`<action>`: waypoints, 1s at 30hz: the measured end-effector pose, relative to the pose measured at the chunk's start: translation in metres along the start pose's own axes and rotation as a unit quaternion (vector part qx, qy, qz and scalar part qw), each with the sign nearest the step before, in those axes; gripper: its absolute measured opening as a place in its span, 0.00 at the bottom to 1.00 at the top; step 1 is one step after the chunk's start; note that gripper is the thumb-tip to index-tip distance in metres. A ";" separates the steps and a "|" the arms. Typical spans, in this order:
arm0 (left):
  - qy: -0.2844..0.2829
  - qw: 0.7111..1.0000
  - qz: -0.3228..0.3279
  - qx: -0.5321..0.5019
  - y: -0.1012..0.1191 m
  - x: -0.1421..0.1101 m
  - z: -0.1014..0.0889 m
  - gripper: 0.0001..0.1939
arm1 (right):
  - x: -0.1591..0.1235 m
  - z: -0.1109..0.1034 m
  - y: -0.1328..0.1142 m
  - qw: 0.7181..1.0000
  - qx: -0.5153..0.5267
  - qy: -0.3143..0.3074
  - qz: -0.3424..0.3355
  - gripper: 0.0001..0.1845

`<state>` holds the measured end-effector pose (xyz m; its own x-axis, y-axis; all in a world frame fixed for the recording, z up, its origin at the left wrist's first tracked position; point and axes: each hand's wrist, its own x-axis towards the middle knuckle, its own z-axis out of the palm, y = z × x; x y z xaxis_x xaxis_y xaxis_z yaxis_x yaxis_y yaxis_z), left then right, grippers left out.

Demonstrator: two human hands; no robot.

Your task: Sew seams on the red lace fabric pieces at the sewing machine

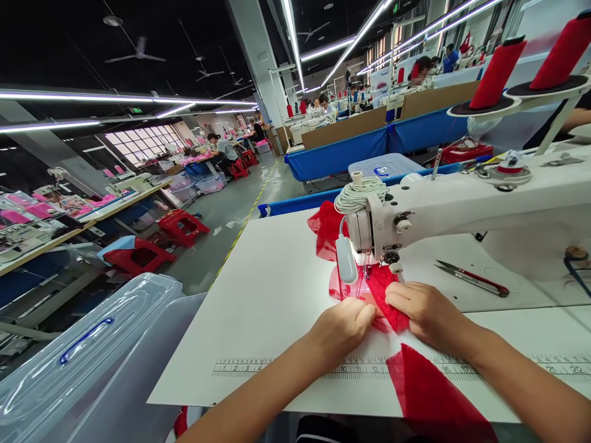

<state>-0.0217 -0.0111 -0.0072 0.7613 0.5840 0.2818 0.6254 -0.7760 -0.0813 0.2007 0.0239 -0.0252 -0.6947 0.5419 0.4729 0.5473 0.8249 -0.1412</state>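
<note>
Red sheer fabric (386, 295) runs under the needle area of a white sewing machine (443, 200), with more of it bunched behind the machine head. My left hand (347, 323) is closed on the fabric's left side, just in front of the needle. On the right side, my right hand (422, 311) pinches the fabric's textured, lace-like strip. A separate-looking red fabric piece (429, 394) hangs over the table's front edge; whether it joins the rest cannot be seen. A small lamp (346, 259) lights the stitching spot.
Thread snips (475, 280) lie right of the needle. A printed ruler (286, 368) crosses the white table (249, 295). Red thread cones (498, 74) stand at upper right. A clear plastic bin (87, 344) sits at left, with red stools (182, 227) beyond. Other people work farther back.
</note>
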 end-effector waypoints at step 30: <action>0.068 0.994 -0.077 -0.034 -0.009 0.021 0.030 0.13 | -0.001 -0.002 0.000 0.996 -0.042 -0.044 0.059 0.22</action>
<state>-0.0063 0.0154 -0.0298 0.6237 0.6633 0.4135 0.7168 -0.6964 0.0359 0.2025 0.0229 -0.0237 -0.6600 0.6490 0.3785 0.6621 0.7405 -0.1151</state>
